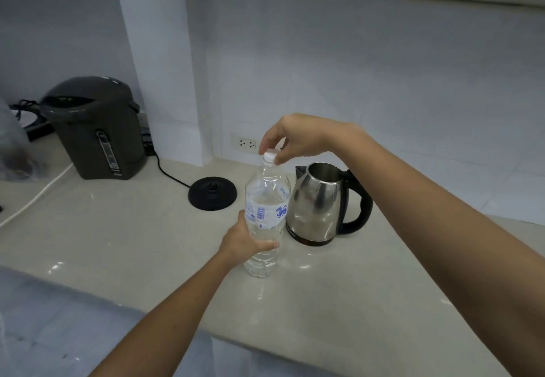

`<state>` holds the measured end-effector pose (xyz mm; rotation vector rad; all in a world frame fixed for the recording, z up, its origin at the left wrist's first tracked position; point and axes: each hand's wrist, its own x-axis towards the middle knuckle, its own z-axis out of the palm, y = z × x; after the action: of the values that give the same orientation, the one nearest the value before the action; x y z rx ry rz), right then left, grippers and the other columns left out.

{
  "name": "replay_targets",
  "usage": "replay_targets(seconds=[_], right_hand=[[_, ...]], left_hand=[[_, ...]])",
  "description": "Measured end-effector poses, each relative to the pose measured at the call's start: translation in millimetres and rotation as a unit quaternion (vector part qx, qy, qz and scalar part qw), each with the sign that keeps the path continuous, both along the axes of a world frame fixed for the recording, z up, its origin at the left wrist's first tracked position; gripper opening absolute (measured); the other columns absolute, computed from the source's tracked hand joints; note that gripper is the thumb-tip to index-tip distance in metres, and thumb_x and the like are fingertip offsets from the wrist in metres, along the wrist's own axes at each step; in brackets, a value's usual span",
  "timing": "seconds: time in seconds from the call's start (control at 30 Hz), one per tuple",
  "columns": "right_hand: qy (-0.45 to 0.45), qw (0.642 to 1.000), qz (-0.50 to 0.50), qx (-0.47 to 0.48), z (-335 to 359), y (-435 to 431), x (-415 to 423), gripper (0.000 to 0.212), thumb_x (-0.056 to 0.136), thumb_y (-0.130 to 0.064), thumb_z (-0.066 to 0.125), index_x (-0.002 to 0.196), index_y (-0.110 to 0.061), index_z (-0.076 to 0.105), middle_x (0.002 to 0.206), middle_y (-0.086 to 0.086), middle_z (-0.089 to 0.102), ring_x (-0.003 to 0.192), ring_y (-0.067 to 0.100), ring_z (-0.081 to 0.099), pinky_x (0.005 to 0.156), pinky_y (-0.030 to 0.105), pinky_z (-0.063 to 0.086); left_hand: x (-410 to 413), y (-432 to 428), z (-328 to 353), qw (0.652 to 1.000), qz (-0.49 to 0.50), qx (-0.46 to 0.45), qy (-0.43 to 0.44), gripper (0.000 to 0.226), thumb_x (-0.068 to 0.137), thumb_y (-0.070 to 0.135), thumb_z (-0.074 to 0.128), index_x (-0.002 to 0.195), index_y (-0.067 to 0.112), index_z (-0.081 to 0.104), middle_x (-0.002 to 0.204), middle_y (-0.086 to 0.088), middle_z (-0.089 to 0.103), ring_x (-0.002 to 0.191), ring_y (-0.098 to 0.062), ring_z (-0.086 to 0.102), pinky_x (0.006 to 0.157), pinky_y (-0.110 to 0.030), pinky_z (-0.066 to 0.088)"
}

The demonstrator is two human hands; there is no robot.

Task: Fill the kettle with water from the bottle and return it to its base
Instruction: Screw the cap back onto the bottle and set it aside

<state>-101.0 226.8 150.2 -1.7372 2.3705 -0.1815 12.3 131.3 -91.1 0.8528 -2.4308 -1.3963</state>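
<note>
Taking the bottle (pixel 267 217) as the landmark and reading from the left: far to its left, against the wall, stands a dark grey hot-water dispenser (pixel 94 129) with a black strap or cord bundle (pixel 25 111) behind it. A white cable (pixel 35 196) runs across the pale tabletop (pixel 118 229) in front of that dispenser. Closer in, just left of the bottle's upper half and a little further back, lies the round black kettle base (pixel 212 193) with its black cord (pixel 168 171) trailing back toward the dispenser — nothing sits on the base.

The bottle itself is clear plastic with a blue-printed label, upright on the tabletop and part full of water. The left hand (pixel 246 241) is wrapped around its lower body, fingers curled across the front. At its top the right hand (pixel 295 140) comes down from above and pinches the white cap (pixel 269 157) between thumb and fingertips; whether the cap is loosened I cannot tell.

Behind the bottle's neck, low on the white wall, is a wall socket (pixel 246 143). Just right of the bottle, near but apart from it, stands the steel kettle (pixel 318 205) — lid open, spout turned toward the bottle, black handle (pixel 361 202) on the far side, resting on the tabletop rather than on its base.
</note>
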Motion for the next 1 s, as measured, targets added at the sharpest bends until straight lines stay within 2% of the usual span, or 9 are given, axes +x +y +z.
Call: replay_targets(seconds=[0.03, 0.1, 0.27, 0.43, 0.57, 0.73, 0.8, 0.9, 1.0], right_hand=[[0.021, 1.0, 0.008, 0.01, 0.8, -1.8, 2.2, 0.032, 0.086, -0.016, 0.069, 0.115, -0.031, 0.067, 0.121, -0.01, 0.066, 0.082, 0.002, 0.06, 0.076, 0.022, 0.043], [0.046, 0.998, 0.015, 0.028, 1.1, -4.6, 5.0, 0.034, 0.088, -0.012, 0.067, 0.118, -0.03, 0.066, 0.124, -0.007, 0.064, 0.085, 0.006, 0.057, 0.078, 0.022, 0.039], [0.082, 0.995, 0.027, 0.047, 2.0, -7.1, 7.3, 0.034, 0.09, -0.009, 0.063, 0.121, -0.024, 0.064, 0.122, -0.001, 0.063, 0.091, 0.013, 0.053, 0.079, 0.026, 0.038], [0.158, 0.984, 0.02, 0.082, -3.4, -19.7, 12.3, 0.033, 0.093, -0.018, 0.062, 0.125, -0.013, 0.056, 0.1, 0.0, 0.046, 0.086, 0.021, 0.051, 0.073, 0.031, 0.041], [0.126, 0.989, 0.026, 0.078, 0.5, -16.9, 9.8, 0.028, 0.091, -0.018, 0.06, 0.119, -0.015, 0.059, 0.101, 0.0, 0.057, 0.093, 0.022, 0.057, 0.078, 0.033, 0.048], [0.075, 0.992, 0.057, 0.081, 6.3, -7.6, 7.2, 0.036, 0.09, 0.001, 0.056, 0.118, -0.021, 0.063, 0.111, -0.003, 0.065, 0.102, 0.016, 0.059, 0.09, 0.031, 0.05], [0.083, 0.991, 0.054, 0.085, 6.4, -7.9, 8.7, 0.033, 0.092, -0.003, 0.055, 0.119, -0.02, 0.062, 0.107, -0.003, 0.063, 0.093, 0.014, 0.058, 0.082, 0.027, 0.049], [0.121, 0.988, 0.025, 0.096, 4.0, -13.1, 14.6, 0.021, 0.095, -0.021, 0.055, 0.112, -0.011, 0.061, 0.098, 0.003, 0.062, 0.08, 0.018, 0.056, 0.065, 0.026, 0.043], [0.192, 0.973, -0.023, 0.127, -7.6, -18.1, 24.8, 0.041, 0.1, -0.037, 0.045, 0.115, 0.0, 0.057, 0.104, 0.014, 0.059, 0.088, 0.028, 0.057, 0.06, 0.028, 0.04]], left_hand=[[0.0, 0.0, 0.1, 1.0, -0.001, 0.0, -0.001, 0.096, 0.059, 0.043, 0.09, 0.136, 0.024, 0.035, 0.129, 0.004, 0.059, 0.117, -0.021, 0.057, 0.091, -0.028, 0.045], [-0.2, -0.5, -0.3, 1.0, -0.001, 0.0, -0.003, 0.097, 0.059, 0.044, 0.09, 0.137, 0.024, 0.035, 0.13, 0.004, 0.059, 0.117, -0.021, 0.057, 0.091, -0.028, 0.046], [-0.6, -1.1, -0.7, 1.0, 0.0, -0.008, -0.006, 0.098, 0.058, 0.046, 0.089, 0.137, 0.024, 0.034, 0.13, 0.004, 0.059, 0.117, -0.021, 0.058, 0.093, -0.029, 0.047], [-0.8, -1.1, -2.1, 1.0, 0.003, -0.005, -0.004, 0.097, 0.058, 0.045, 0.089, 0.136, 0.024, 0.035, 0.13, 0.005, 0.06, 0.117, -0.021, 0.058, 0.093, -0.029, 0.047], [-1.1, -1.4, -1.9, 1.0, -0.002, -0.003, -0.004, 0.094, 0.06, 0.043, 0.089, 0.135, 0.024, 0.035, 0.13, 0.005, 0.059, 0.116, -0.02, 0.057, 0.09, -0.027, 0.046], [-1.7, -1.5, -2.4, 1.0, 0.003, -0.013, -0.012, 0.093, 0.06, 0.045, 0.088, 0.134, 0.024, 0.036, 0.128, 0.005, 0.06, 0.115, -0.02, 0.058, 0.091, -0.029, 0.047], [-1.6, -1.1, -2.0, 1.0, 0.002, -0.014, -0.011, 0.093, 0.06, 0.045, 0.088, 0.134, 0.024, 0.036, 0.128, 0.005, 0.06, 0.114, -0.02, 0.059, 0.091, -0.029, 0.048], [-1.2, -0.3, -2.1, 1.0, 0.007, -0.017, -0.01, 0.093, 0.061, 0.045, 0.088, 0.134, 0.023, 0.036, 0.128, 0.004, 0.06, 0.114, -0.021, 0.059, 0.091, -0.029, 0.048], [-0.4, 0.2, -2.5, 1.0, 0.01, -0.018, -0.007, 0.094, 0.06, 0.045, 0.088, 0.134, 0.022, 0.036, 0.127, 0.004, 0.06, 0.114, -0.021, 0.059, 0.092, -0.031, 0.048]])
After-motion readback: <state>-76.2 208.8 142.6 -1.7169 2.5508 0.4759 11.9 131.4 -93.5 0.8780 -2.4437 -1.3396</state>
